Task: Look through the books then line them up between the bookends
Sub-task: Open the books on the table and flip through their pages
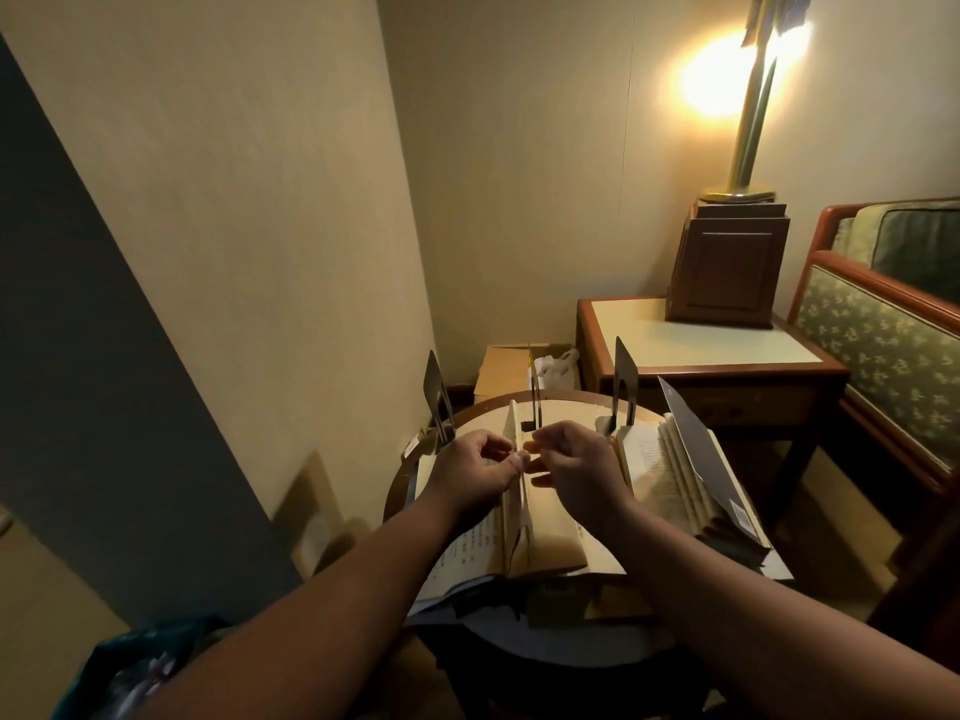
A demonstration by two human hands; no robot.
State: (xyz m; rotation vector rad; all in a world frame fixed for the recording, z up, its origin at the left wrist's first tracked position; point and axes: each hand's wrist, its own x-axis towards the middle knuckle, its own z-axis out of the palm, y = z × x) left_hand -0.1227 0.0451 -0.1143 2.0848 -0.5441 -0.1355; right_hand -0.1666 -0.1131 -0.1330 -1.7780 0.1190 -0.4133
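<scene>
Browsing step under way; one page (pixel 512 428) is pinched upright by left hand (pixel 475 472) and right hand (pixel 576 472); the book (pixel 550 537) lies open beneath them; bookends (pixel 625 387) stand just beyond; closing and standing it is likely called for next.

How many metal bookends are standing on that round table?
3. The left bookend stands at the round table's edge, the middle bookend behind the held book, the right bookend beside the fanned book. More may lie hidden under the books.
</scene>
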